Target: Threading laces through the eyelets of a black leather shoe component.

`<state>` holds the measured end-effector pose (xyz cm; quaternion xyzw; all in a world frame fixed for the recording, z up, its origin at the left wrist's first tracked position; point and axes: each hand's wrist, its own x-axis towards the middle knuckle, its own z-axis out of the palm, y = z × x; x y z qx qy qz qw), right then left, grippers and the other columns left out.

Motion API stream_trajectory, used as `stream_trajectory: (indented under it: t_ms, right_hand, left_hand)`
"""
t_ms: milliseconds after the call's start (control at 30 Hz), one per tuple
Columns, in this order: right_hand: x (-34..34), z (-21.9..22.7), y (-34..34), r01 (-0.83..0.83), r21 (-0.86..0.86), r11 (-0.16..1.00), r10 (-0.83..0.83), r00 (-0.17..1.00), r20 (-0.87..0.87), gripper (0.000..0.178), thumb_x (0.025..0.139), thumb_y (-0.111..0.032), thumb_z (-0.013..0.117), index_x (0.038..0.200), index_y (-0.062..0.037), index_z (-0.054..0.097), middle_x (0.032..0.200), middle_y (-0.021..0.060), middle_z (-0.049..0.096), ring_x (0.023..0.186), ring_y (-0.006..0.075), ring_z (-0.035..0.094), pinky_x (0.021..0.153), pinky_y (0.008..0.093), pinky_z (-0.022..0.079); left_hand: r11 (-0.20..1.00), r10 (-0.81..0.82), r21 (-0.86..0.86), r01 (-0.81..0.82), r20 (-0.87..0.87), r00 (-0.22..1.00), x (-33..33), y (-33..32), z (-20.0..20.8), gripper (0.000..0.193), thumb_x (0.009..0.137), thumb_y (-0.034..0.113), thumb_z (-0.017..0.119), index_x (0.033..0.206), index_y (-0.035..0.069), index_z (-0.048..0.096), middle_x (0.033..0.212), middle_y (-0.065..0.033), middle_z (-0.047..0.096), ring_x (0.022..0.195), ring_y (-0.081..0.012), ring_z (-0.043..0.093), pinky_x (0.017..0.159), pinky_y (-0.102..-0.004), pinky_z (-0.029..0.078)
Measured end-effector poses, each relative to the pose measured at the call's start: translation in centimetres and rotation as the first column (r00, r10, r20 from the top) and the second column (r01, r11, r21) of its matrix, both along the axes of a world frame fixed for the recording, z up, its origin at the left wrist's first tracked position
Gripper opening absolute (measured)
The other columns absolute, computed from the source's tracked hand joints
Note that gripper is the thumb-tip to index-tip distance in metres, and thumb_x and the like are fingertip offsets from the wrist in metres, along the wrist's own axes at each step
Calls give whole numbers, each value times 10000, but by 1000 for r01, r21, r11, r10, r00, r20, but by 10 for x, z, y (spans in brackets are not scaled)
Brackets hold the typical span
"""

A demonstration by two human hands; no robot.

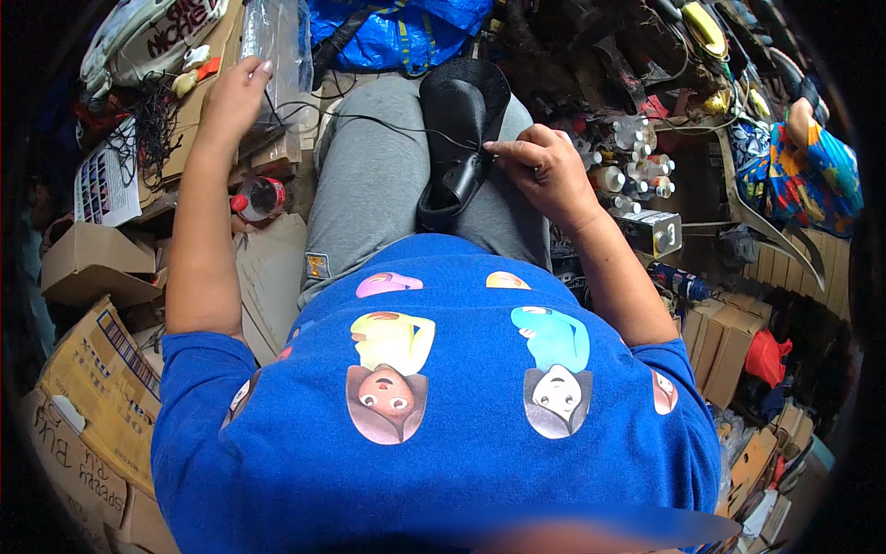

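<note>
A black sandal (457, 120) lies along my lap, its wide band over the sole and its heel end toward my body. From its right edge a thin black cord (388, 121) runs slackly across my left thigh to my left hand (236, 100). That hand is raised at the upper left, fingers closed on the cord beside a clear plastic sheet. My right hand (544, 168) is at the sandal's right edge, thumb and index finger pinched where the cord meets it. Its other fingers are curled, and the exact grip is partly hidden.
A red-capped bottle (258, 198) stands by my left leg, near cardboard boxes (101, 263). To the right are several small bottles (632, 166) and a tin (653, 233). A blue bag (397, 32) lies beyond my knees. Another person's colourful clothing (812, 171) shows at the far right.
</note>
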<state>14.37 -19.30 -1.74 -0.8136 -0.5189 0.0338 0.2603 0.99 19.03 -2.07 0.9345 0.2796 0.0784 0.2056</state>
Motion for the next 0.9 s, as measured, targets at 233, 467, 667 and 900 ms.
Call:
stream_trajectory:
  t_ms: [233, 467, 667, 900]
  right_hand:
    - [-15, 0, -2, 46, -26, 999, -43, 994, 97, 253, 768, -144, 668, 1004, -228, 698, 763, 11, 550, 774, 197, 553, 808, 379, 372]
    - [-26, 7, 0, 135, -99, 986, -122, 984, 130, 281, 774, -129, 645, 1029, -239, 693, 809, 20, 549, 819, 203, 544, 849, 413, 343]
    - [-33, 2, 2, 187, -138, 973, -158, 967, 201, 331, 763, -116, 642, 1065, -247, 682, 844, 24, 548, 868, 214, 533, 873, 415, 328]
    - [-33, 7, 4, 169, -158, 973, -149, 980, 132, 329, 762, -115, 642, 1062, -240, 690, 868, 26, 555, 896, 218, 521, 886, 402, 321]
  left_hand:
    - [884, 90, -467, -24, 119, 989, -40, 37, 28, 197, 920, 209, 538, 1003, 65, 644, 728, 33, 543, 686, -53, 475, 644, -205, 371]
    - [887, 408, -438, -145, 596, 692, -80, 112, 72, 283, 893, 51, 500, 1122, 78, 663, 773, 20, 569, 683, -56, 488, 674, -210, 407]
    - [974, -204, -11, 227, 400, 893, -40, 0, 38, 396, 805, -71, 509, 1135, 92, 654, 1043, -85, 586, 936, -128, 558, 816, -224, 438]
    - [750, -243, -514, 415, 370, 897, -8, -117, 36, 340, 765, -73, 545, 1039, 75, 681, 973, -64, 557, 897, -154, 564, 842, -268, 443]
